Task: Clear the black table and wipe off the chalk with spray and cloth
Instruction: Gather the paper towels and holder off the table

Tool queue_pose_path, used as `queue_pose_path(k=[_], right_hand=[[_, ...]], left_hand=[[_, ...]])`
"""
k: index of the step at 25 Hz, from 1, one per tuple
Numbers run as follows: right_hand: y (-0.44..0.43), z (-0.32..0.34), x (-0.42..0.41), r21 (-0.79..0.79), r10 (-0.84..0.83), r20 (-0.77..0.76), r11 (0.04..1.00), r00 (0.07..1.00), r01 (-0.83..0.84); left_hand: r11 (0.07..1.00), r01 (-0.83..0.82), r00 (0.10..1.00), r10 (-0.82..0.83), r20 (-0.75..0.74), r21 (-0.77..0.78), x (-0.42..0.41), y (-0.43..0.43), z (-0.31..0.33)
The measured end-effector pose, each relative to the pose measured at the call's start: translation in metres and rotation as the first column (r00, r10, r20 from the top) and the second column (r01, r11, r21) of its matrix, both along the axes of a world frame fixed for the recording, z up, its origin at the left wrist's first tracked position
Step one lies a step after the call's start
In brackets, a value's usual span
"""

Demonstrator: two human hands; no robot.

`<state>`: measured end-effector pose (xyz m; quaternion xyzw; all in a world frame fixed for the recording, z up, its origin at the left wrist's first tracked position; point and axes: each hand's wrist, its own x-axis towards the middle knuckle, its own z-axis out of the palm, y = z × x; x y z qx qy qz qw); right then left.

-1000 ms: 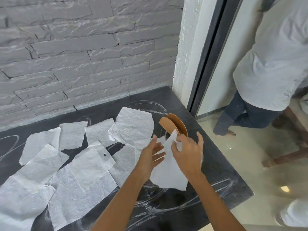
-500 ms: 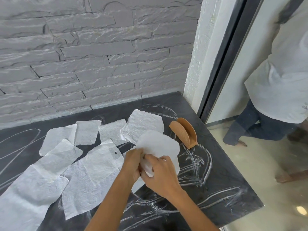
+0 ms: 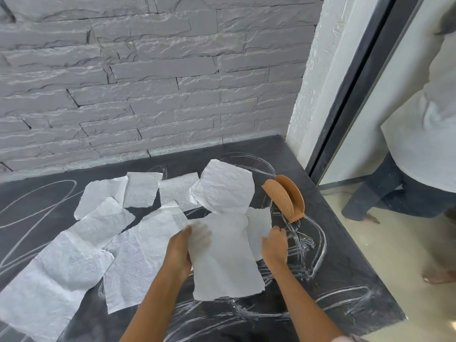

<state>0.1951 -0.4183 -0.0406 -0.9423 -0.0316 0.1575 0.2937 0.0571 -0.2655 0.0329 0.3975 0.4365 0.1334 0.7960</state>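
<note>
The table (image 3: 345, 243) is seen as black, marked with white chalk (image 3: 306, 245) loops and scribbles, densest toward its right edge. The tissues (image 3: 74, 267) are white, finely embossed. The holder (image 3: 283, 198) at the right edge is tan with a dotted face. The wall (image 3: 148, 82) is laid in grey stone strips.

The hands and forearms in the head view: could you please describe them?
Both the left hand and right hand are bare: no gloves, rings or watch visible. No sleeves show, except perhaps a pale pink sleeve edge at the bottom.
</note>
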Motion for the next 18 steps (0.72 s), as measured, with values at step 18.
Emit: queue_pose_path(k=[18], right_hand=[[0.021,0.041,-0.003,0.144,-0.027,-0.144,0.988,0.989,0.048]], left_hand=[[0.986,-0.04,0.991,0.06,0.117,-0.161,-0.01,0.008,-0.006]])
